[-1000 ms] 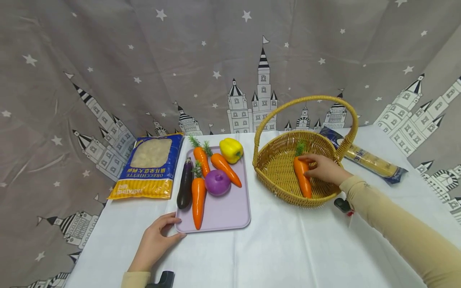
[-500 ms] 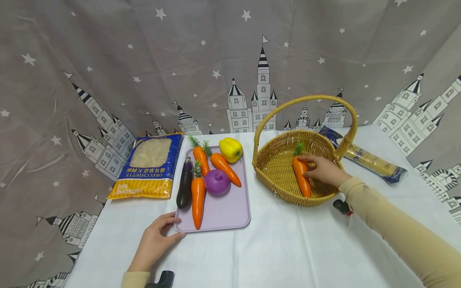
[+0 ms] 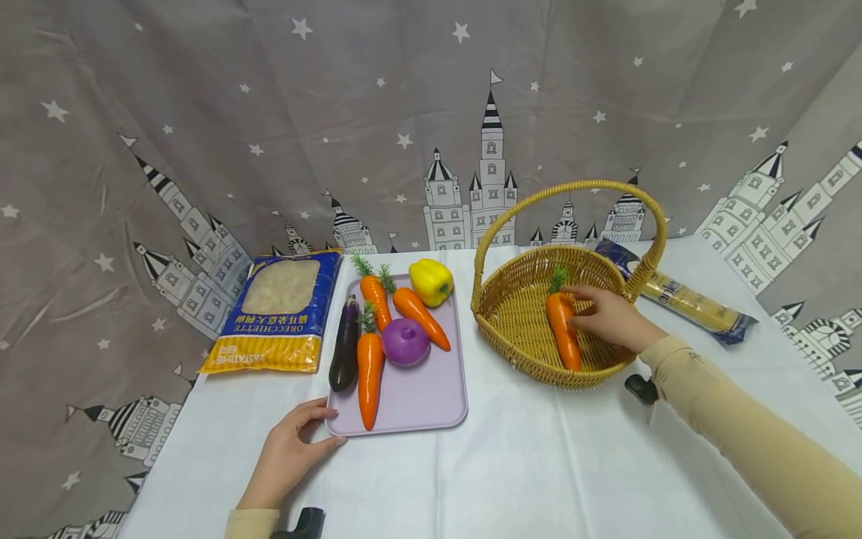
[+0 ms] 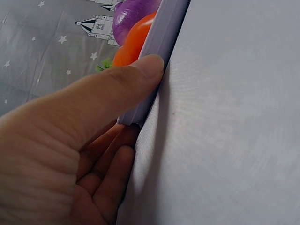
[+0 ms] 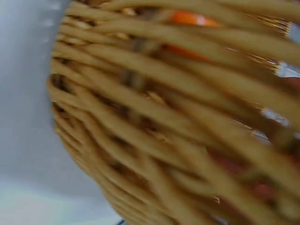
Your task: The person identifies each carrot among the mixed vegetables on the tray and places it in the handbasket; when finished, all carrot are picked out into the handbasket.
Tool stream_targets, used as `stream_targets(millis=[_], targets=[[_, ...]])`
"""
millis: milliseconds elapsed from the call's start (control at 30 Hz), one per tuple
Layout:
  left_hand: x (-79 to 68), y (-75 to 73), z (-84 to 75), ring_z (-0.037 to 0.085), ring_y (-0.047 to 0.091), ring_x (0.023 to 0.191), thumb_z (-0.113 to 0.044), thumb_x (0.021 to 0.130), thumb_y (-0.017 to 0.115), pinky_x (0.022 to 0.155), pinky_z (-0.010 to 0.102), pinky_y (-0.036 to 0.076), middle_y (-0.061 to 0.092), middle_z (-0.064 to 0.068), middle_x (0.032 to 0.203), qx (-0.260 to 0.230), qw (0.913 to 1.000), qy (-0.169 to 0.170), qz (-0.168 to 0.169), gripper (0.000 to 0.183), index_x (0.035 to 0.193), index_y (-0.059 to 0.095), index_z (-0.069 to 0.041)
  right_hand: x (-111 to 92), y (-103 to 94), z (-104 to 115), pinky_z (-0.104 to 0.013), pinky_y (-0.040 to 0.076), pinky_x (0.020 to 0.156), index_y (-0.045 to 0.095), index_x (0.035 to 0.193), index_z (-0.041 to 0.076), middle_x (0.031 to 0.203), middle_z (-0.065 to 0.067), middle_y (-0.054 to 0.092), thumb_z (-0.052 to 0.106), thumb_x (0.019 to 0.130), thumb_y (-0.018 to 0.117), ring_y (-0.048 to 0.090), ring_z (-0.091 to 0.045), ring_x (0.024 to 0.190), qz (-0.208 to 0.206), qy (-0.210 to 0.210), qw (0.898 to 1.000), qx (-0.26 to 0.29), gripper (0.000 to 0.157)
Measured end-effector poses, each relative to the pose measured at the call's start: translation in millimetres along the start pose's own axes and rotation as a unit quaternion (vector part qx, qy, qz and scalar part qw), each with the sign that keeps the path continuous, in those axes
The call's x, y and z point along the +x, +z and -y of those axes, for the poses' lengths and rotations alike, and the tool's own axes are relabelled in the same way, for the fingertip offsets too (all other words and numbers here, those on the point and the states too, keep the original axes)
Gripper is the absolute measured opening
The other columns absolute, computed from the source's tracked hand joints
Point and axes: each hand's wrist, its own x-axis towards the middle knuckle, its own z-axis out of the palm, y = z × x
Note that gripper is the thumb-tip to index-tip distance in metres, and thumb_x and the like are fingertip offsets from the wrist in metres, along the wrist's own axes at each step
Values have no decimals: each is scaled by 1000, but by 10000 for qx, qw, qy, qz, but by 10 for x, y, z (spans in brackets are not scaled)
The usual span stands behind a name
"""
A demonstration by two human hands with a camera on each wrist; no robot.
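Observation:
My left hand [image 3: 292,449] holds the near left corner of the lilac tray [image 3: 424,408], thumb along its front edge and fingers at its left side. In the left wrist view the thumb [image 4: 150,65] presses the tray wall. On the tray lie a dark eggplant [image 3: 346,348], several carrots [image 3: 370,374], a purple onion [image 3: 406,342] and a yellow bell pepper [image 3: 431,282]. My right hand [image 3: 613,318] reaches inside the wicker basket [image 3: 518,352], pinching a carrot [image 3: 563,329] near its leafy end. In the right wrist view the basket weave hides most of this hand.
A blue and yellow bag of orecchiette [image 3: 276,311] lies left of the tray. Behind the basket on the right is a long pack of pasta [image 3: 694,299]. The basket's tall handle [image 3: 572,186] arches over it. A grey castle-print curtain [image 3: 377,112] hangs behind the white tabletop.
The carrot in the basket has shifted very slightly left, with my right hand staying at it. My left hand and the tray hold still.

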Motion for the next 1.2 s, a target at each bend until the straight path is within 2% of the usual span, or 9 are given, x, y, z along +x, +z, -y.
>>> stream_targets(millis=[133, 333, 533, 767, 967, 1200], targets=[[-4, -2, 1, 38, 43, 129, -21, 73, 85, 109, 51, 37, 52, 16, 137, -22, 10000, -27, 14, 46, 113, 67, -7, -60, -71, 91, -59, 47, 95, 38, 146, 4, 142, -28, 42, 13, 93, 62, 53, -46, 116, -140, -18, 9998, 153, 59], [0, -12, 0, 38, 42, 130, -21, 73, 85, 109, 52, 36, 52, 16, 137, -33, 10000, -74, 45, 46, 114, 67, -7, -172, -153, 277, -55, 52, 91, 39, 146, 7, 143, -21, 43, 18, 94, 62, 54, -42, 116, -483, -28, 9985, 263, 58], [13, -12, -13, 37, 41, 131, -24, 74, 84, 110, 53, 34, 51, 15, 139, -53, 9998, -157, 98, 47, 115, 66, -8, -273, -186, 492, -51, 52, 92, 42, 144, 9, 141, -15, 47, 20, 93, 66, 55, -38, 116, -896, -332, 9947, 367, 57], [10, -13, -9, 37, 41, 131, -22, 75, 84, 110, 52, 35, 51, 15, 138, -53, 9999, -70, 69, 45, 114, 67, -8, -405, -177, 833, -48, 53, 93, 44, 145, 17, 138, -10, 49, 23, 92, 68, 56, -33, 115, -1007, -618, 9914, 566, 58], [4, -16, 2, 37, 42, 130, -22, 75, 84, 109, 52, 36, 52, 15, 138, -18, 10000, -21, 83, 45, 114, 67, -7, -482, -46, 1104, -40, 53, 93, 49, 141, 17, 136, -5, 52, 15, 89, 71, 59, -27, 113, -865, -1034, 9870, 873, 57], [6, -11, 11, 37, 43, 130, -22, 74, 84, 109, 51, 37, 52, 15, 138, -34, 10000, -31, 70, 46, 114, 67, -8, -449, 335, 1265, -33, 55, 91, 53, 137, 14, 135, -4, 55, 10, 87, 73, 62, -24, 108, -479, -1329, 9804, 1375, 54]])
